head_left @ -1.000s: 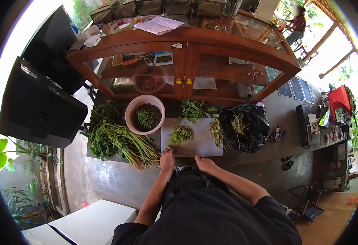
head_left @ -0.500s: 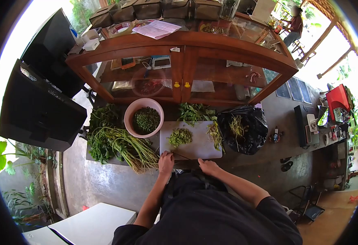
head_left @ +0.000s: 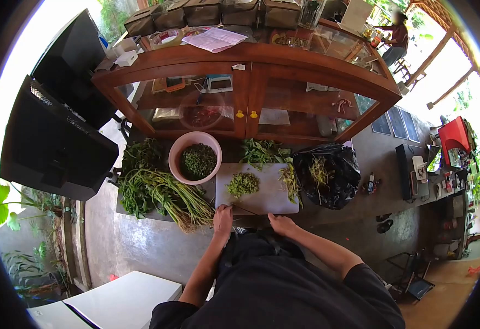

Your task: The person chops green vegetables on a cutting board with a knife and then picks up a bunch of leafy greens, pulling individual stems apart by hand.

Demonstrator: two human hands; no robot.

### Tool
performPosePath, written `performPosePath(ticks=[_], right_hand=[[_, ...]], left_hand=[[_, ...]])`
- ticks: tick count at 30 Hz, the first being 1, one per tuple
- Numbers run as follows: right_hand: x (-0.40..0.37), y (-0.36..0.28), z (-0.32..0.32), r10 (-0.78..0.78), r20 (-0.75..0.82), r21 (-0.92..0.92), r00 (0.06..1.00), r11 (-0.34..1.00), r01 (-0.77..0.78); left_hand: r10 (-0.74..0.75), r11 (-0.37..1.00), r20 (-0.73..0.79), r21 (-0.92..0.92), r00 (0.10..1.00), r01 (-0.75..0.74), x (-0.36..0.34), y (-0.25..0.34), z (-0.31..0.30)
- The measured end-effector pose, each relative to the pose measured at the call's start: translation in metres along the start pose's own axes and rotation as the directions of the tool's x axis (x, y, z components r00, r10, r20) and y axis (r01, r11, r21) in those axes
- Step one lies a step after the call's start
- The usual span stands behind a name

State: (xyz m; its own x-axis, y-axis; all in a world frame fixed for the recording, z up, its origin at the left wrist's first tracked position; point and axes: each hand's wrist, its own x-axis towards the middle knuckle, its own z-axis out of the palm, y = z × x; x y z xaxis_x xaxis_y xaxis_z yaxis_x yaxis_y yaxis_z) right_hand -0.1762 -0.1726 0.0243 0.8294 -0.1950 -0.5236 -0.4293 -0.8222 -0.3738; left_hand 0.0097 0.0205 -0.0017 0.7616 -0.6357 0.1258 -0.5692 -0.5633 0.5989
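My right hand [head_left: 281, 224] is closed around the handle of a knife at the front edge of the white cutting board [head_left: 284, 204]. The dark, thin knife [head_left: 246, 210] points left toward my left hand [head_left: 223, 219]. That hand is closed at the board's front left corner, and whatever its fingers pinch is too small to make out. Chopped green stems [head_left: 243, 185] lie in a heap on the board. Along its right side rest yellowish-green trimmings [head_left: 291, 186], and leafy greens [head_left: 262, 152] sit at its back edge.
A pink bowl [head_left: 176, 174] of chopped greens stands left of the board, beside a pile of long-stemmed leafy greens [head_left: 182, 200]. On the right is a black plastic bag [head_left: 347, 189] with plant scraps. A wooden glass-fronted cabinet [head_left: 244, 93] rises behind. Another person [head_left: 398, 38] is far right.
The view has shifted slightly. Both hands and the knife keep nearly the same place at the board's front edge, and the chopped heap looks the same.
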Motion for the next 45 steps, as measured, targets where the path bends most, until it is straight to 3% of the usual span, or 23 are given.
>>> performPosePath(ticks=[6,18,25,31,45], right_hand=[[0.019,-0.029,0.004,-0.014,-0.020,0.097,1.000,0.995,0.016],[-0.005,-0.007,-0.005,0.009,-0.002,0.006,1.000,1.000,-0.009],[0.017,-0.029,0.007,-0.005,-0.032,0.093,0.999,0.996,0.008],[-0.003,-0.015,-0.007,0.040,0.048,0.033,0.998,0.999,-0.042],[0.001,-0.013,0.005,0.024,-0.024,0.026,0.999,0.999,-0.023]], left_hand=[[-0.010,1.000,0.034,0.029,0.999,0.009,0.000,0.003,-0.003],[-0.029,0.999,0.043,0.025,0.999,0.028,0.000,0.003,-0.005],[-0.052,0.998,0.043,0.025,0.998,0.051,0.000,0.004,-0.005],[-0.048,0.999,0.024,-0.006,0.999,0.049,0.001,0.003,-0.006],[-0.017,1.000,-0.006,-0.021,1.000,0.017,-0.001,0.006,-0.008]])
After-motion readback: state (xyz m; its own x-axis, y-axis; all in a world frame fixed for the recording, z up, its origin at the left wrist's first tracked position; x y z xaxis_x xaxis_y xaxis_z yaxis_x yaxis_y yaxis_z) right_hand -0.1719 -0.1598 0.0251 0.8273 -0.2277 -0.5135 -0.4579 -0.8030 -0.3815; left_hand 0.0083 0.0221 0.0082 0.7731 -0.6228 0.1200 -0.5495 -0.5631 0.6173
